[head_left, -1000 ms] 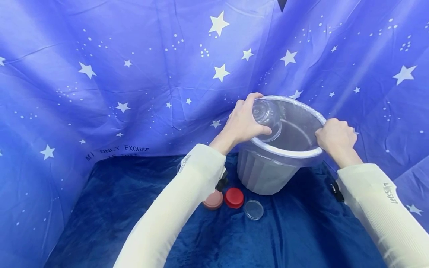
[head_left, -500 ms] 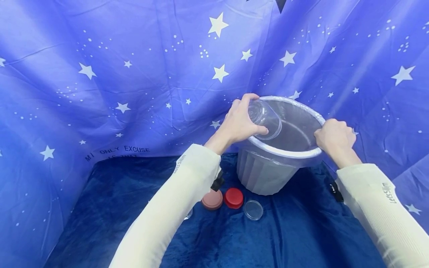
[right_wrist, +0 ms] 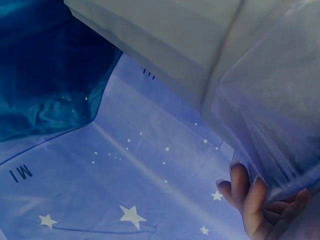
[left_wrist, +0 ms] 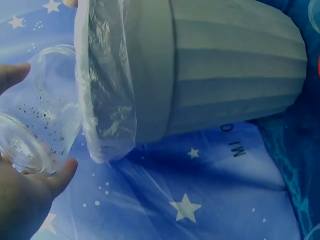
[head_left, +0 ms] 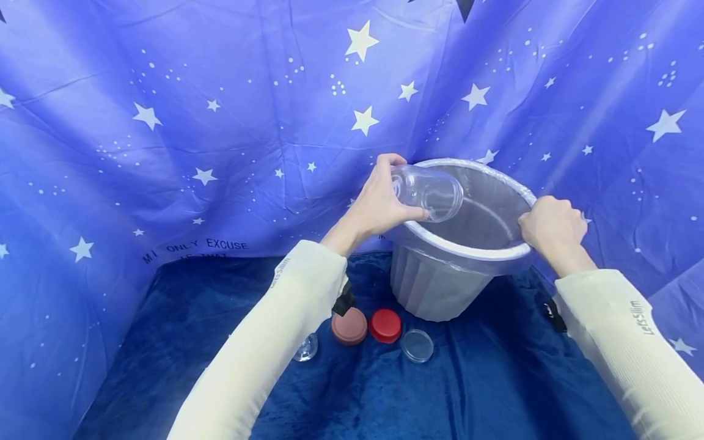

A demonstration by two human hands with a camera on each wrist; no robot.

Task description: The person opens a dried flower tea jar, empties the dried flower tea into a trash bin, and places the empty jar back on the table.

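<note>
My left hand (head_left: 379, 198) grips a clear plastic jar (head_left: 437, 189) round its base end. The jar lies tipped nearly on its side, mouth toward the inside of a grey trash bin (head_left: 440, 284) and over its near-left rim. Small dark specks (left_wrist: 45, 116) cling inside the jar in the left wrist view. On the bin's right side, my right hand (head_left: 552, 229) grips the rim, over the clear bag that lines it. In the right wrist view, fingers (right_wrist: 255, 197) curl under the bag's folded edge. The bin is tilted.
On the dark blue cloth (head_left: 495, 379) lie a pink lid (head_left: 349, 326), a red lid (head_left: 385, 325) and a clear round lid (head_left: 418, 346). A clear object (head_left: 307, 347) is partly hidden by my left sleeve. Behind hangs a blue star-patterned curtain (head_left: 247, 134).
My left hand has drawn left with the jar, partly out from the bin's opening. The jar has turned from mouth-down toward lying flat. My right hand stays on the rim.
</note>
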